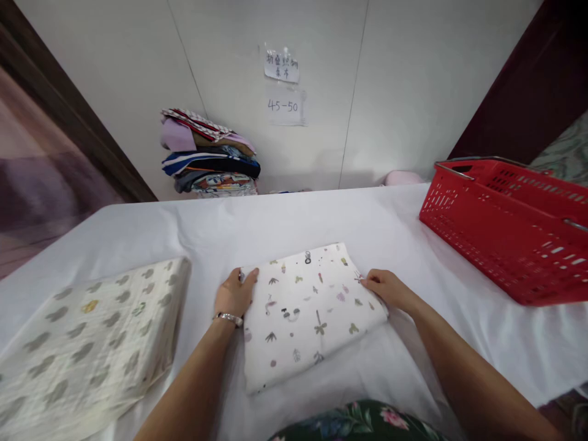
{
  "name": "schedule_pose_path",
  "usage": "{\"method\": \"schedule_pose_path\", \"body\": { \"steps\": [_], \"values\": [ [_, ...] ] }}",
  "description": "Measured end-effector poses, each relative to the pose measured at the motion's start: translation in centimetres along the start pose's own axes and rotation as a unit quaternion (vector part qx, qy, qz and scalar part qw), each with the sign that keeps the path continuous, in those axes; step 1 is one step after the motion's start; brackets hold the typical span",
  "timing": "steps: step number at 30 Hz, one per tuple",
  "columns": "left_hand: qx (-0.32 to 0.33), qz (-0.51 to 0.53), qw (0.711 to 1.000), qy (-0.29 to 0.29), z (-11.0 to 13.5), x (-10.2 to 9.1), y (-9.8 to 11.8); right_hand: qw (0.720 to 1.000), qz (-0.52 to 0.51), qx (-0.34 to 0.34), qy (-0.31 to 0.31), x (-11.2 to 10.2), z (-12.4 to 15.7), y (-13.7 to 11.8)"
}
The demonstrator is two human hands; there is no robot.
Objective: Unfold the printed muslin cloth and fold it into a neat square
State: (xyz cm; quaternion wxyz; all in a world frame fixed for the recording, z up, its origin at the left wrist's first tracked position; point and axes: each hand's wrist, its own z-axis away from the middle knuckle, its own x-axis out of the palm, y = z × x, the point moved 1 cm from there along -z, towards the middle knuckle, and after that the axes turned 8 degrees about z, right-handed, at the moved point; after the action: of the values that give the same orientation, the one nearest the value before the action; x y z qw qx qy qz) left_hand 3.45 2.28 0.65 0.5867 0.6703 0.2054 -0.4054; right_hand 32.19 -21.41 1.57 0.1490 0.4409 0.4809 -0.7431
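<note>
A folded white cloth (305,312) printed with small plants and shapes lies on the white-covered table in front of me, turned at a slight angle. At its far left corner, my left hand (235,295) grips the edge, thumb on top and the other fingers partly hidden; a bracelet circles that wrist. On the opposite side, my right hand (384,288) is closed, pinching the right edge between thumb and fingers. Left of my left arm sits a thicker folded cream cloth (98,331) with grey blot-like prints, apart from both hands.
A red plastic basket (500,239) with metal handles stands at the right of the table (294,217). Beyond the far edge, a stack of folded fabrics (209,153) rests against the white wall. Two handwritten paper signs (283,105) hang there. A curtain (46,165) is at left.
</note>
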Motion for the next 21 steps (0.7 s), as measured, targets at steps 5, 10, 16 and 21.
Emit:
{"method": "schedule_pose_path", "body": {
  "steps": [5,10,16,21],
  "values": [
    [0.004,0.001,1.0,-0.001,-0.2,0.2,-0.3,1.0,0.016,0.005,-0.01,-0.5,1.5,-0.8],
    [0.006,-0.004,1.0,0.006,-0.2,0.3,-0.4,0.998,0.062,0.012,0.006,-0.4,4.3,-0.9],
    [0.003,0.001,1.0,0.004,-0.2,0.3,-0.5,0.997,0.072,0.002,0.037,0.4,6.0,0.2],
    [0.014,0.008,1.0,0.006,-0.1,0.3,-0.7,0.996,0.046,-0.016,0.072,1.4,5.9,1.4]
  ]
}}
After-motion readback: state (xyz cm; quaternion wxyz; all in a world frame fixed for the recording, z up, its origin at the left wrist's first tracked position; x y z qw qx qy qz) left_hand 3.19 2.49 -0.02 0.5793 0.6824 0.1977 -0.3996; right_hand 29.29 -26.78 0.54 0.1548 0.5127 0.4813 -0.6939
